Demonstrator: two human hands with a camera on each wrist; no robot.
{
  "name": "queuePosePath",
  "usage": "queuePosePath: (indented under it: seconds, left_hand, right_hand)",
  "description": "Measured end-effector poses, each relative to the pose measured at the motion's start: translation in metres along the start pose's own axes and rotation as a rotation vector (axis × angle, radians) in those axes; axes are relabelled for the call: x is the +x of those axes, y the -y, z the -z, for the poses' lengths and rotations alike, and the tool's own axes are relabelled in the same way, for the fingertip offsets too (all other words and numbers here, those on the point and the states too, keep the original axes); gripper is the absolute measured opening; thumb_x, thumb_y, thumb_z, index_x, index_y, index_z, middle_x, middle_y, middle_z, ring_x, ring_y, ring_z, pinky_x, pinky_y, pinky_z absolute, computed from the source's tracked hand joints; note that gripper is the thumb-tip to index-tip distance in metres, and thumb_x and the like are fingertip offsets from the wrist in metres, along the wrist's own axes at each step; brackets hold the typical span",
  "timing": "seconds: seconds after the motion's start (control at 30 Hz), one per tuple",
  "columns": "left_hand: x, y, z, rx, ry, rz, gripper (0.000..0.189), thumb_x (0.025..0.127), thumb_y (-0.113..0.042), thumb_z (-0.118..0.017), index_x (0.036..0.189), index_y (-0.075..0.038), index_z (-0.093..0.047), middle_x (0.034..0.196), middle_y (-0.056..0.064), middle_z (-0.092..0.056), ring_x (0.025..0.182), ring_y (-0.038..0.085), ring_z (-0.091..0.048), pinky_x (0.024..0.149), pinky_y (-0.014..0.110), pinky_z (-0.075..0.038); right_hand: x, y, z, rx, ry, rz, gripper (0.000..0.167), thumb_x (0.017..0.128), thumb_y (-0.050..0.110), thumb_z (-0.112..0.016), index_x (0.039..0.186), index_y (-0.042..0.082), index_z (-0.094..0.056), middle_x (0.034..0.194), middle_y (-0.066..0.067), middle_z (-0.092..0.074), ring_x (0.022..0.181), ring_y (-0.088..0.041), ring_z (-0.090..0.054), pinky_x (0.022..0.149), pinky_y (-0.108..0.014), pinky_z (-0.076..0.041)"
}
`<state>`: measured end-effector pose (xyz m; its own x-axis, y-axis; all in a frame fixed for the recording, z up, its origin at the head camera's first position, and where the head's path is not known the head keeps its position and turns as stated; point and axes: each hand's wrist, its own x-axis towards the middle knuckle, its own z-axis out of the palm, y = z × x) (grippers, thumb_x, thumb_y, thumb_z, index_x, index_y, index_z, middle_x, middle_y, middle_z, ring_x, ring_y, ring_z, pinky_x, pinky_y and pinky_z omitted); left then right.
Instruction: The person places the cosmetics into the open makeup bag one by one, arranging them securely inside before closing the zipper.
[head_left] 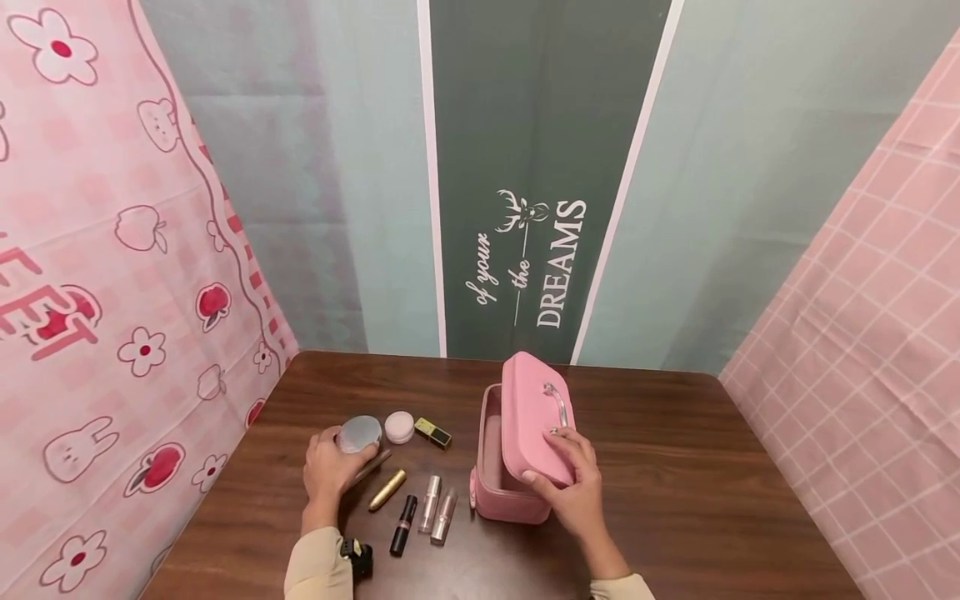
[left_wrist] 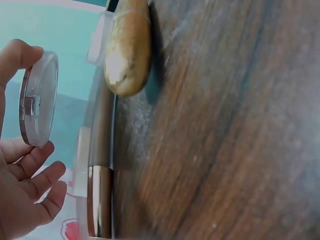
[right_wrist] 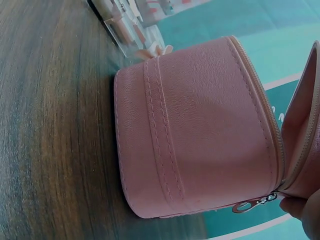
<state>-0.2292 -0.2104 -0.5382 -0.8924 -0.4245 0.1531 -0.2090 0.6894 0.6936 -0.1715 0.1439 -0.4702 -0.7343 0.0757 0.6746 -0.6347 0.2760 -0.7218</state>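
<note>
Pinched between the thumb and fingers of my left hand [head_left: 326,468] is a round compact [head_left: 361,433] with a clear lid, held above the table in the left wrist view. A tube [head_left: 372,468] lies close by that hand. My right hand [head_left: 576,487] grips the raised lid [head_left: 534,421] of a pink zippered cosmetic case [head_left: 512,506], near its silver handle [head_left: 557,406]. The case stands upright, its opening partly uncovered. In the right wrist view its zipper pull [right_wrist: 250,204] hangs at the corner, and only fingertips show by the lid.
On the wooden table [head_left: 660,500], between hand and case, lie a gold tube [head_left: 387,490], a black tube [head_left: 403,525], two silvery-pink tubes [head_left: 430,504], a round pale jar [head_left: 399,427] and a dark-and-gold lipstick [head_left: 432,433]. Fabric backdrops [head_left: 360,208] hang around the table.
</note>
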Motion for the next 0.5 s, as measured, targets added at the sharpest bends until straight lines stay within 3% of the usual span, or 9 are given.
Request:
queuePosePath:
  seconds: [0.27, 0.5]
  left_hand:
    - [-0.010, -0.010, 0.004, -0.038, -0.045, -0.033, 0.077, 0.060, -0.045, -0.082, 0.116, 0.001, -0.056, 0.106, 0.024, -0.051, 0.096, 0.040, -0.051, 0.074, 0.053, -0.042]
    - [-0.022, -0.019, 0.001, -0.051, -0.064, -0.059, 0.078, 0.060, -0.044, -0.081, 0.117, 0.002, -0.056, 0.107, 0.023, -0.051, 0.096, 0.039, -0.051, 0.076, 0.052, -0.042]
  right_hand:
    - [0.002, -0.005, 0.002, 0.149, -0.054, -0.031, 0.051, 0.058, -0.022, -0.071, 0.107, -0.018, -0.056, 0.109, -0.035, -0.046, 0.108, -0.024, -0.046, 0.093, -0.021, -0.034]
    - [-0.004, -0.028, 0.007, 0.267, -0.105, -0.077, 0.051, 0.062, -0.028, -0.065, 0.111, -0.018, -0.054, 0.115, -0.032, -0.046, 0.109, -0.019, -0.050, 0.093, -0.022, -0.038]
